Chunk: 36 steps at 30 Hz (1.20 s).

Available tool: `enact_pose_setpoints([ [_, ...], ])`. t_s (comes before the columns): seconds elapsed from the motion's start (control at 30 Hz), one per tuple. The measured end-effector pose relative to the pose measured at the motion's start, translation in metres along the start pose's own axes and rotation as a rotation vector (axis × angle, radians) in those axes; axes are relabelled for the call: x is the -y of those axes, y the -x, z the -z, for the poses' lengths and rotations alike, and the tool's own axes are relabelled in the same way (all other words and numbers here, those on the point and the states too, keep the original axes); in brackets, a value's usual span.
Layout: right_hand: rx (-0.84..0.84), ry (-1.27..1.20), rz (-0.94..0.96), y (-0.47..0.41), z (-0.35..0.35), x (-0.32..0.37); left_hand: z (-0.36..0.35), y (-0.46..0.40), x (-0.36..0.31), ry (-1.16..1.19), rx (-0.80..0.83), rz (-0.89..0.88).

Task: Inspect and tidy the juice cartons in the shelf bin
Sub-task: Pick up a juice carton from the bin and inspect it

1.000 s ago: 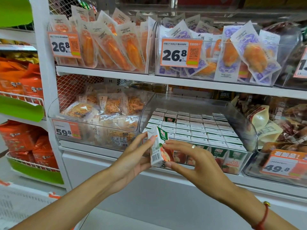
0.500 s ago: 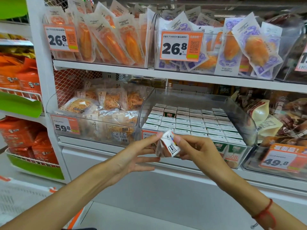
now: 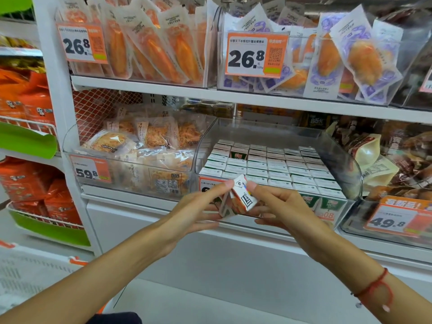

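2 hands, left hand [image 3: 198, 206] and right hand [image 3: 278, 206], pinch 1 juice carton [image 3: 238, 199] by its ends at frame centre, tilted before the clear bin [image 3: 339, 160], probably to inspect its underside.

The lower shelf [image 3: 145, 199] is white and carries three clear bins side by side. The left bin [image 3: 131, 174] holds bagged snacks and bears a 59.8 price tag [image 3: 90, 170]. The middle bin [image 3: 346, 164] holds juice cartons [image 3: 275, 167] packed upright in rows. The right bin [image 3: 350, 228] bears a 49.8 tag [image 3: 395, 218]. The upper shelf [image 3: 233, 97] carries two bins of pouches, each tagged 26.8.
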State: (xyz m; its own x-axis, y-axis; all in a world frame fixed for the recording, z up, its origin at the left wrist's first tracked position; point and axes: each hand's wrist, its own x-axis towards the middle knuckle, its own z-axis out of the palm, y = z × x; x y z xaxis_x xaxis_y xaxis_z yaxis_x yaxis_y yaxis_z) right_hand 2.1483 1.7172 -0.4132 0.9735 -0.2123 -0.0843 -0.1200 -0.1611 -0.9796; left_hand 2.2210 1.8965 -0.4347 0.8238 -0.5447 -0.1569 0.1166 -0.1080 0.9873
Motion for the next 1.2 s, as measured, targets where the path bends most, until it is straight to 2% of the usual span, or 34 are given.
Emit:
enact_pose_setpoints([
  [0.13,0.176,-0.168,-0.193,0.002,-0.001,0.003,-0.003,-0.002,-0.003,-0.005,-0.18,-0.32],
  [0.23,0.272,-0.276,-0.173,0.003,-0.001,0.003,-0.001,0.001,0.0,-0.151,-0.137,-0.509],
  [0.3,0.272,-0.271,-0.114,0.002,0.001,0.003,0.0,0.002,0.004,-0.235,-0.103,-0.56],
  [0.4,0.217,-0.224,-0.026,0.0,0.006,0.001,-0.002,0.001,0.009,-0.273,-0.117,-0.554],
  [0.5,0.145,-0.22,0.053,0.0,0.009,-0.001,-0.003,-0.001,0.008,-0.215,-0.147,-0.53],
  [0.67,0.021,-0.045,0.176,-0.001,0.007,-0.001,0.0,-0.005,0.004,0.131,-0.024,-0.31],
  [0.8,0.003,0.077,0.28,-0.003,0.008,-0.005,0.004,-0.006,0.006,0.072,0.018,-0.252],
  [0.97,-0.007,0.005,0.34,-0.015,0.012,-0.009,0.002,-0.006,0.002,0.088,-0.036,-0.285],
  [1.07,-0.164,0.248,0.405,-0.035,0.026,-0.015,-0.003,-0.008,-0.007,-0.016,-0.188,-0.399],
  [1.13,-0.311,0.61,0.408,-0.05,0.046,-0.023,-0.004,-0.017,-0.016,-0.084,-0.308,-0.486],
  [1.2,-0.369,0.999,0.383,-0.06,0.061,-0.033,-0.003,-0.032,-0.024,-0.162,-0.387,-0.541],
])
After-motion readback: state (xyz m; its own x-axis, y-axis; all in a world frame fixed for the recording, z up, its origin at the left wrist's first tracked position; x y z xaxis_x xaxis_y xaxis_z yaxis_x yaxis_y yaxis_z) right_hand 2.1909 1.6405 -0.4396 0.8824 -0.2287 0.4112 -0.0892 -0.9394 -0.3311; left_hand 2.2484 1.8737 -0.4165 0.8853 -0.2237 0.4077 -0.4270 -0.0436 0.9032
